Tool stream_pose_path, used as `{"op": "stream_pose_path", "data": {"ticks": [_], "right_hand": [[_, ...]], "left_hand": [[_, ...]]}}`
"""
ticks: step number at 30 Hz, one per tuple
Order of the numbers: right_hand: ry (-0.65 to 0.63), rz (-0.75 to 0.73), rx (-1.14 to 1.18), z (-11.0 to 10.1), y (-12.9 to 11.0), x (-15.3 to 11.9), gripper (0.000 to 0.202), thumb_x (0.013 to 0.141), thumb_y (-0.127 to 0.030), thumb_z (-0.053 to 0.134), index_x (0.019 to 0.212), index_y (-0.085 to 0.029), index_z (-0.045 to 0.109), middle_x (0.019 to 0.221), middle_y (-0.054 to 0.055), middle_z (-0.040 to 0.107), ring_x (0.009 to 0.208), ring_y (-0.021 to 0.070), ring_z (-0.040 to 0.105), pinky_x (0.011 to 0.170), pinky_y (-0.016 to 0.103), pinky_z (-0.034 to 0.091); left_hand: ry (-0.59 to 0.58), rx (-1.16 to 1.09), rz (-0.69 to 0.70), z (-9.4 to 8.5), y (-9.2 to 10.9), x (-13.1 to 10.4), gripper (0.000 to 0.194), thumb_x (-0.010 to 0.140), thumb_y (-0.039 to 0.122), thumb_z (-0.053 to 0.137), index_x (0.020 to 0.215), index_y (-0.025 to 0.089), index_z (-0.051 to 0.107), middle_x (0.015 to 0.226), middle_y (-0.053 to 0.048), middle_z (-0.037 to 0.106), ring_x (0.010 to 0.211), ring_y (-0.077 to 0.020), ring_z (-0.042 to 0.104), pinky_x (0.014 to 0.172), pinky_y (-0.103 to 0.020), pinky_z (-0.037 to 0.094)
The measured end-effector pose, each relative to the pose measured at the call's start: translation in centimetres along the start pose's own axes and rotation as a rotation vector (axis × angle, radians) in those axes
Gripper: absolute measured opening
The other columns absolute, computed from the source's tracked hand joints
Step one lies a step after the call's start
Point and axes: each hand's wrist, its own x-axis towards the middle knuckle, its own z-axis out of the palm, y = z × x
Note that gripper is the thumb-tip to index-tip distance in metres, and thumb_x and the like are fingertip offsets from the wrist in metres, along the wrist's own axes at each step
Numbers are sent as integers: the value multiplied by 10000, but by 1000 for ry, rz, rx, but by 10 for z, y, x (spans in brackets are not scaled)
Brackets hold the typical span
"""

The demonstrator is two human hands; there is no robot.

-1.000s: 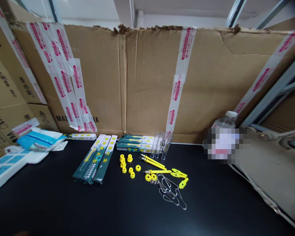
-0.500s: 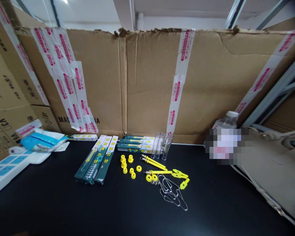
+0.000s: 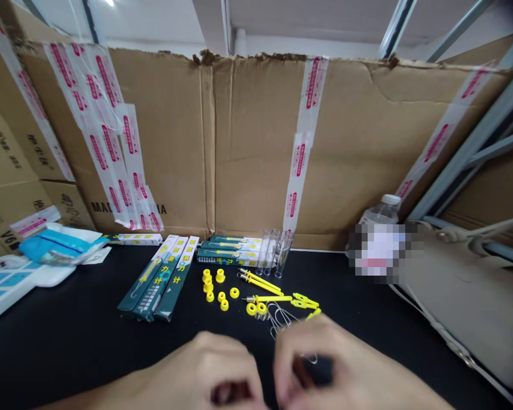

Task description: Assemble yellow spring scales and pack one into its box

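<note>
At the bottom edge my left hand and my right hand are side by side with a narrow gap, both blurred. The fingers of each curl inward; the fingertips are smeared or cut off, so what they hold, if anything, is hidden. My right hand covers part of the wire hooks. Beyond them lie yellow rods with metal ends, flat yellow tabs, yellow rings and several yellow flanged caps. Clear tubes stand slanted behind the rods.
Narrow green-and-white boxes lie left of the caps, with more boxes stacked behind. A power strip and a blue packet sit far left. On the right are a bottle and a beige bag. Cardboard walls the back.
Both hands have come into view from below, covering part of the wire hooks. The whole scene has shifted slightly left in the picture; the parts on the table look unmoved.
</note>
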Motion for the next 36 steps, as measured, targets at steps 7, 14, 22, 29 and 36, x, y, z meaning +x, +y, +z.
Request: {"op": "stream_pose_path", "data": {"ticks": [7, 14, 22, 29, 36], "right_hand": [[428, -50, -199, -15, 65, 22, 325, 1057, -327, 429, 909, -179, 677, 819, 85, 699, 757, 217, 637, 705, 362, 510], [269, -56, -414, -20, 74, 16, 174, 992, -191, 549, 1051, -207, 711, 936, 74, 726, 880, 244, 614, 769, 407, 464], [237, -32, -633, -11, 76, 18, 159, 948, -154, 602, 1039, -184, 729, 907, 81, 740, 896, 260, 616, 806, 424, 433], [222, -80, -734, -8, 80, 16, 174, 967, -90, 556, 976, -140, 722, 885, 91, 747, 846, 253, 618, 777, 404, 405], [318, -80, -727, -14, 74, 14, 196, 971, -76, 507, 961, -131, 694, 855, 94, 742, 796, 261, 629, 749, 416, 408]], "left_hand": [[397, 253, 127, 18, -51, 12, 418, 970, 79, 453, 575, 207, 405, 498, 50, 400, 465, -123, 337, 483, -312, 260], [338, 305, 175, 29, -60, 5, 366, 932, 89, 533, 596, 202, 443, 521, 51, 424, 477, -128, 336, 486, -323, 255], [329, 312, 137, 31, -63, 5, 355, 961, 104, 529, 620, 192, 485, 537, 50, 446, 482, -121, 365, 499, -306, 305], [307, 253, 149, 32, -63, 3, 381, 953, 78, 542, 595, 191, 476, 521, 59, 407, 466, -114, 327, 472, -305, 286], [375, 410, 194, 31, -63, 19, 105, 926, 132, 652, 822, 141, 644, 719, -22, 671, 722, -191, 570, 655, -300, 498]]}}
